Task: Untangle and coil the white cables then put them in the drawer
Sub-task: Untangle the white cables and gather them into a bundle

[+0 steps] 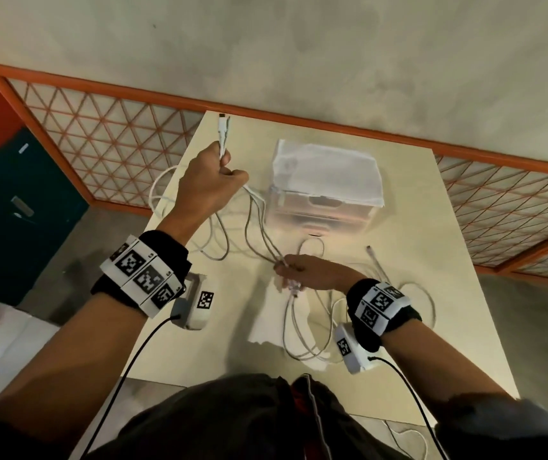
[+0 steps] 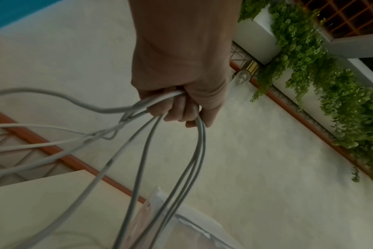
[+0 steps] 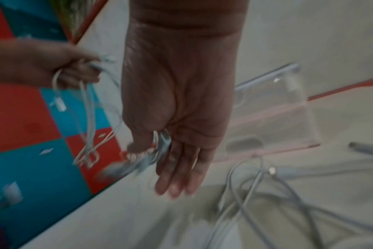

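Several tangled white cables (image 1: 259,234) run across the pale table (image 1: 415,227). My left hand (image 1: 214,180) is raised at the table's far left and grips a bundle of them (image 2: 158,107) in a fist, with plug ends (image 1: 223,134) sticking up out of it. My right hand (image 1: 294,270) is lower, mid-table, pinching cable strands (image 3: 160,143) between thumb and forefinger while the other fingers (image 3: 177,176) stay straight. Strands stretch taut between the two hands. The translucent drawer box (image 1: 325,187) stands just beyond them, its drawer closed.
More cable loops (image 1: 312,330) lie on the table under my right wrist, and a loose plug end (image 1: 374,257) lies to the right. An orange lattice rail (image 1: 106,141) runs behind the table. A cable (image 1: 409,439) lies on the floor by my body.
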Tool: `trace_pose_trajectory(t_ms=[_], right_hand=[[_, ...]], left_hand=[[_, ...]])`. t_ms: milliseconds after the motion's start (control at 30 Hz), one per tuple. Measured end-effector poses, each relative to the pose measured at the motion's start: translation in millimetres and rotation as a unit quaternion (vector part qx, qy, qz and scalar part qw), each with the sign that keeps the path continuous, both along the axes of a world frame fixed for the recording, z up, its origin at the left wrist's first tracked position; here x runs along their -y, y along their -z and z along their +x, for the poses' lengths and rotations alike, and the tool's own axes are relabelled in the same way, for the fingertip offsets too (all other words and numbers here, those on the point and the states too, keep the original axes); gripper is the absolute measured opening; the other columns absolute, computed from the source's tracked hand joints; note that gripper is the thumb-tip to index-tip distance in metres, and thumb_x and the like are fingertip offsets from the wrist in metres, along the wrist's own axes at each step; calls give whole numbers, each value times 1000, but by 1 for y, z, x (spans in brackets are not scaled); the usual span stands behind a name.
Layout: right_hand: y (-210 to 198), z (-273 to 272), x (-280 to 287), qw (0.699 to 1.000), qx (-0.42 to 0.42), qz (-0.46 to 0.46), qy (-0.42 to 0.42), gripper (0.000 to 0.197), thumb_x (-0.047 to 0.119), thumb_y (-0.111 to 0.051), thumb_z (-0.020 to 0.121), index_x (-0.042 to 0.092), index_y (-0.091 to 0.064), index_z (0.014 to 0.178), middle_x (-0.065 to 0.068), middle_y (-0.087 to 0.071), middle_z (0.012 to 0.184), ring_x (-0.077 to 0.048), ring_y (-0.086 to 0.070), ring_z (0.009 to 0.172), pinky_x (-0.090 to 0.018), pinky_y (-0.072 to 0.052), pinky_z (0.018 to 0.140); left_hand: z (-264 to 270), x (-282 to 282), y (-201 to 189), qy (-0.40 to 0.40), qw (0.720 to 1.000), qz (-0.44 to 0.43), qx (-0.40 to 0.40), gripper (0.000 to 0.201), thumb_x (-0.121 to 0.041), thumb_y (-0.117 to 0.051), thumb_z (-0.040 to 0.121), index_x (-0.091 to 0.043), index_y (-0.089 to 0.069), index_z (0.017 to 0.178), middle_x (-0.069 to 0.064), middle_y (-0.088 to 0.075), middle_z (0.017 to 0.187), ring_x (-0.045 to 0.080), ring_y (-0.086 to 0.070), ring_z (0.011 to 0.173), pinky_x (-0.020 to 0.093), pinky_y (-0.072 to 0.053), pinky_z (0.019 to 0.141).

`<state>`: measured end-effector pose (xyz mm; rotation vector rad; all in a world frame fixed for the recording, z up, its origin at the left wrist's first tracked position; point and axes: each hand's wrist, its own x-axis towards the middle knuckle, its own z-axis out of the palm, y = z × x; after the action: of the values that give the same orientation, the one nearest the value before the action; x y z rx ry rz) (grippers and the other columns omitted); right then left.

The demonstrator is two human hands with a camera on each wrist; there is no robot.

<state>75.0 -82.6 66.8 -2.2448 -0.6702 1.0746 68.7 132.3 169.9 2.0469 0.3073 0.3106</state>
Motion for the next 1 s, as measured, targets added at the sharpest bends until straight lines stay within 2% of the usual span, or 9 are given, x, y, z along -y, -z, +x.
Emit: trace_pose_trajectory(t_ms=[67,133,233,333,500,600,733,867,1000], right_hand=[[7,-3,-13,1000,11,-28,-9,46,43,-30,100,12,-56,122,-8,-60,120,-22,-54,111,-34,-39,100],[18,1,-16,995,79,-64,-22,44,36,-27,102,13,-57,125,-11,-56,125,-24,-50,117,-37,-35,103],[35,6,0,968,223,-103,-41,28,11,-42,94,8,-63,112,-21,-57,115,-37,-55,108,-47,-45,89],[48,1,15,963,249,-62,-78,35,-16,-45,71,-6,-59,101,-19,-56,102,-38,-56,104,-45,-46,83],[58,8,27,950,284,-96,-84,26,-9,-41,79,1,-59,96,-15,-48,99,-28,-48,96,-49,-46,80],[70,14,30,939,338,9,-57,21,-4,-40,72,4,-59,78,-3,-52,84,-13,-34,78,-32,-38,74],[30,25,18,926,360,105,57,9,-6,-55,84,-1,-56,91,-4,-51,90,-18,-42,90,-38,-32,85],[-47,31,10,925,241,247,161,4,-7,-43,93,-4,-42,96,-3,-48,79,-18,-49,71,-24,-43,70],[-103,25,5,906,182,321,208,9,2,-49,94,4,-41,98,-4,-57,77,-25,-63,71,-36,-55,67]], left_hand=[[-3,-4,5,2,999,46,-29,24,-23,-56,66,-26,-32,67,-8,-38,53,16,-38,48,32,-37,59],[-7,-5,11,15,996,68,-63,26,-27,-58,67,-26,-32,67,-9,-40,55,14,-39,49,30,-37,59],[-14,-5,23,30,992,87,-81,31,-25,-62,72,-25,-32,67,-9,-41,56,11,-41,51,30,-37,64],[-19,-4,31,25,989,122,-81,33,-19,-62,77,-24,-30,66,-10,-43,61,8,-44,58,29,-36,68],[-19,-1,34,46,986,132,-93,27,-21,-60,80,-22,-34,72,-10,-44,63,6,-45,59,29,-32,67],[-17,5,35,69,983,142,-90,22,-21,-59,82,-15,-38,80,-10,-43,64,16,-45,64,30,-31,67],[-12,12,43,130,978,141,-84,29,-21,-56,87,-18,-31,72,-5,-45,68,27,-48,70,34,-35,66],[-7,25,50,185,971,132,-69,31,-30,-53,94,-19,-32,74,-3,-57,64,22,-60,64,39,-46,67],[-2,41,42,225,973,37,-46,36,-41,-42,98,-6,-50,98,2,-69,97,27,-63,90,39,-45,80]])
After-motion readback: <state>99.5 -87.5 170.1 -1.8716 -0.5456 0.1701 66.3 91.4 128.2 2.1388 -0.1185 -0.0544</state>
